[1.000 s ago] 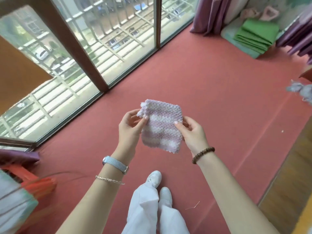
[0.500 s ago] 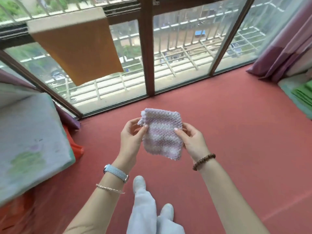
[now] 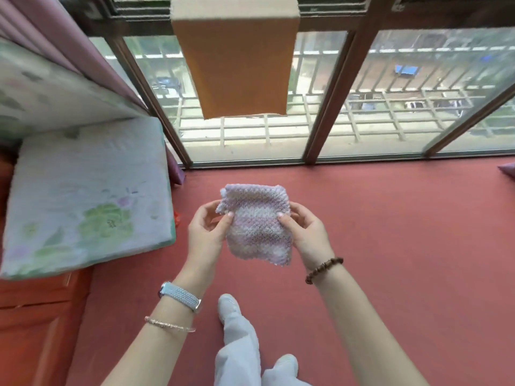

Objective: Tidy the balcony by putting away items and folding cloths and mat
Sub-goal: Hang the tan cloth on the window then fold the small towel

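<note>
A small folded cloth (image 3: 257,222), knitted in pink and white stripes, hangs in front of me above the red floor. My left hand (image 3: 206,231) pinches its left edge between thumb and fingers. On the other side my right hand (image 3: 305,232) pinches the right edge the same way. The cloth's lower half hangs free below both hands.
A pale floral cushion (image 3: 83,196) lies on a red cabinet (image 3: 36,316) at the left, with a second cushion (image 3: 41,87) and a purple curtain (image 3: 64,37) behind it. An orange cloth (image 3: 237,65) hangs on the window rail. Red carpet (image 3: 390,232) spreads to the right.
The view has swung left, from the far corner with green cloths to the window and the floral cushion. Both hands keep the same hold on the striped cloth.
</note>
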`<state>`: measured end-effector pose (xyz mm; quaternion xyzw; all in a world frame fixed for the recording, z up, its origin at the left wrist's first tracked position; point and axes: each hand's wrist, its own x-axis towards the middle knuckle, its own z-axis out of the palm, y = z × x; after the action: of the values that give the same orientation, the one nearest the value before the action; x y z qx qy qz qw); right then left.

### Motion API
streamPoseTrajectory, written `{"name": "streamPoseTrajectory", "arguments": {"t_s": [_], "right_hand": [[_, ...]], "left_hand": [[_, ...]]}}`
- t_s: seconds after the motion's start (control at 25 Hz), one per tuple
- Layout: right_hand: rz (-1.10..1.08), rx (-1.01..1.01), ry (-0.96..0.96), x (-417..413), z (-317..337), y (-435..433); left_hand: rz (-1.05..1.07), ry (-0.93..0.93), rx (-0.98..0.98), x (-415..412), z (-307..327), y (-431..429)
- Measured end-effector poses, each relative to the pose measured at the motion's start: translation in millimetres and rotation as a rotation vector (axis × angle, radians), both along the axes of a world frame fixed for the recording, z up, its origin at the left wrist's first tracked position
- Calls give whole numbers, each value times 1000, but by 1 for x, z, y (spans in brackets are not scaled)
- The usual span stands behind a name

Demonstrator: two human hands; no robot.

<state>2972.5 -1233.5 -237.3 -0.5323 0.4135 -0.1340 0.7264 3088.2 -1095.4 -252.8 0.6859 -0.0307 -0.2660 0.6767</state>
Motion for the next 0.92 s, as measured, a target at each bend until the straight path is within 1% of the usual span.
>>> {"name": "streamPoseTrajectory", "arguments": {"t_s": [0.2,0.36,0.52,0.64,0.92], "right_hand": [[116,53,41,84,-19,17],[173,46,32,157,-19,25],[224,50,30,222,-20,31],[262,78,36,257,-27,36],[424,62,59,348,-66,27]], "left_hand": [[153,22,37,67,-15,29],[231,49,44,130,-16,41],[294,38,50,185,-19,51],[350,37,46,210,-26,59],[485,64,31,270,-51,62]]}}
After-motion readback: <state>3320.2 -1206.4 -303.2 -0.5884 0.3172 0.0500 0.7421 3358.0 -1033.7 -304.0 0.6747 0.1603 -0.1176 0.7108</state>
